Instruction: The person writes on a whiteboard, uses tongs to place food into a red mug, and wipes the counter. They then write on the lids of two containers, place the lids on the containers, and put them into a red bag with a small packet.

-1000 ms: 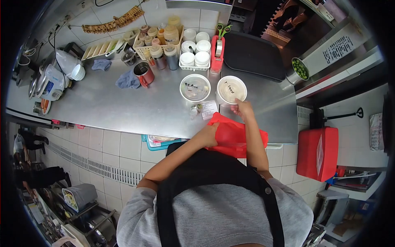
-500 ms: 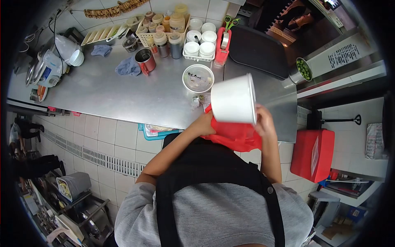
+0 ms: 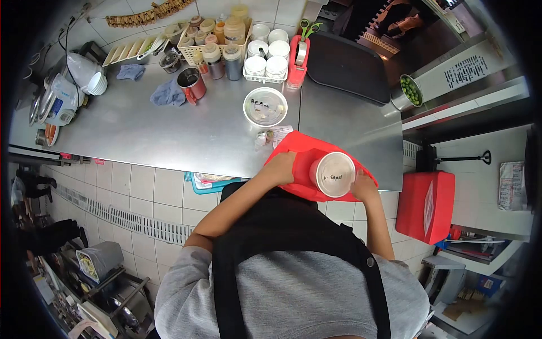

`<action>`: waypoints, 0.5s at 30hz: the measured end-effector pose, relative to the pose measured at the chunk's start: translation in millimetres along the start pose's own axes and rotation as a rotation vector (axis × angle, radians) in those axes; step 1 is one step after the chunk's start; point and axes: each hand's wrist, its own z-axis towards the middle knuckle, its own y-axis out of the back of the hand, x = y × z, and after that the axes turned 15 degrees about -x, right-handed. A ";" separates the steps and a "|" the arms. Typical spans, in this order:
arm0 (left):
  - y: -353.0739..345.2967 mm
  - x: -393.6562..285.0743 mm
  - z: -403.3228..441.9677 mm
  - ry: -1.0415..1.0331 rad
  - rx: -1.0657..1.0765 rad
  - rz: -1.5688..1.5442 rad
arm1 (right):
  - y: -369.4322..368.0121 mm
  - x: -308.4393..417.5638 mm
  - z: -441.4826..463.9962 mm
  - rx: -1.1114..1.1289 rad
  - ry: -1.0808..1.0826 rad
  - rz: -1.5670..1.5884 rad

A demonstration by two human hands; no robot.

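Observation:
A red plastic bag point(image 3: 302, 164) hangs spread at the counter's front edge, its side gripped by my left hand point(image 3: 280, 168), which is closed on it. In the bag's mouth sits a white round tub with a translucent lid point(image 3: 336, 174), lid up, with black handwriting on it. My right hand point(image 3: 366, 185) is closed at the lid's right rim, against the bag's right side; the fingers underneath are hidden. Beyond the bag a second lidded tub point(image 3: 265, 106), also hand-marked, stands on the counter. Between them lie a small clear packet point(image 3: 263, 138) and a paper slip point(image 3: 282, 133).
Along the back of the steel counter point(image 3: 130, 130) stand a sauce-bottle basket point(image 3: 186, 53), a rack of white cups point(image 3: 266, 77), a red tape dispenser point(image 3: 297, 62) and a black tray point(image 3: 347, 68). A red mug point(image 3: 193, 87) is left of them. A red box point(image 3: 423, 206) stands at right.
The white tub has come down from above the bag into its mouth, turning from its side to lid up. My right hand moved down slightly with it; my left still grips the bag.

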 end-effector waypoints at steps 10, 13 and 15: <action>-2.4 17.3 20.4 -0.136 -0.300 0.027 | -62.6 84.0 30.7 0.199 0.739 -0.610; -9.1 26.9 18.8 -0.177 -0.300 0.021 | -42.9 80.2 47.3 0.154 0.851 -0.578; -18.0 25.9 13.6 -0.185 -0.262 0.018 | 6.5 116.4 57.5 0.170 0.685 -0.089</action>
